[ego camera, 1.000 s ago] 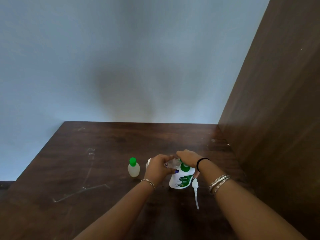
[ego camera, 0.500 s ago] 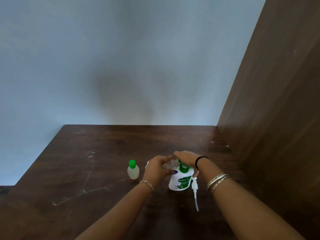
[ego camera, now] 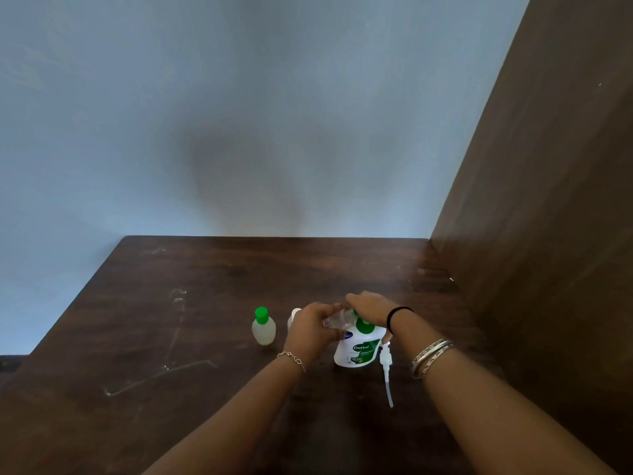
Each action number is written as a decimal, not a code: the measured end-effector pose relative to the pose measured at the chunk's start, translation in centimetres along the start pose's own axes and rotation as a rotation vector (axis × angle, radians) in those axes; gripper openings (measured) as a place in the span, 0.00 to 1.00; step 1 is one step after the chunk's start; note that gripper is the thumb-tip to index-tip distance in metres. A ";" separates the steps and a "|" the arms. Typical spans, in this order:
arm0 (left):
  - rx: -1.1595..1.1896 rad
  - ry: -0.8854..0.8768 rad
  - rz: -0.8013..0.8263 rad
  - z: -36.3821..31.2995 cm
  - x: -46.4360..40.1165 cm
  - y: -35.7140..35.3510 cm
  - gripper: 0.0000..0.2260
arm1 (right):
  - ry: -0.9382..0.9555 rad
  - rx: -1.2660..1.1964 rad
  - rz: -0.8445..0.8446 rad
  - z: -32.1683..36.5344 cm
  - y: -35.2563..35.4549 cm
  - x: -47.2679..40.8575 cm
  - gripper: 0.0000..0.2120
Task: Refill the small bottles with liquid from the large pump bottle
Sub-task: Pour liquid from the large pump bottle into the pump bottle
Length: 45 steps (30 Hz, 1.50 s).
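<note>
The left hand [ego camera: 310, 329] kept a closed grip, fingers curled round a small clear bottle [ego camera: 337, 319] tilted toward the neck of the large Dettol bottle [ego camera: 358, 349]. The right hand [ego camera: 368, 306] curled over that neck; its exact grip could not be told. The removed pump [ego camera: 386, 370] lay on the tabletop [ego camera: 171, 337] just right of the Dettol bottle. A green-capped small bottle [ego camera: 263, 326] stood upright at left.

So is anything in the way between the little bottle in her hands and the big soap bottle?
Nothing visible. The left hand holds the small clear bottle tipped right at the top of the large bottle, with the right hand over the neck. The pump lies off to the side on the table.
</note>
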<state>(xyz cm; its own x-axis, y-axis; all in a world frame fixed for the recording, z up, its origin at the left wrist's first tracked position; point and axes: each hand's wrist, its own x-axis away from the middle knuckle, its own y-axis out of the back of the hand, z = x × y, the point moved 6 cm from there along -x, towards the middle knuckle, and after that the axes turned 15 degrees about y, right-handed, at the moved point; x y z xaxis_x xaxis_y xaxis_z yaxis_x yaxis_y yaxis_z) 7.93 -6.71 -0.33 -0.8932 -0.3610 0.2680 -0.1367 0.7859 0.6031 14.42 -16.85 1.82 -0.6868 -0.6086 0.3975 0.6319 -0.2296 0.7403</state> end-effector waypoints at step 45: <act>-0.054 0.007 0.015 -0.2 0.1 0.2 0.26 | 0.000 0.029 -0.039 -0.9 -0.2 -0.7 0.13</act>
<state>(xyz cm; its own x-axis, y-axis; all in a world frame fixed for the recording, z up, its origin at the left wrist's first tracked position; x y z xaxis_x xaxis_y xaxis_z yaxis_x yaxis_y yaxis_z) 7.94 -6.69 -0.06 -0.8918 -0.3531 0.2828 -0.0997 0.7632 0.6384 15.12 -17.04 0.88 -0.7110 -0.5991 0.3681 0.5938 -0.2313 0.7706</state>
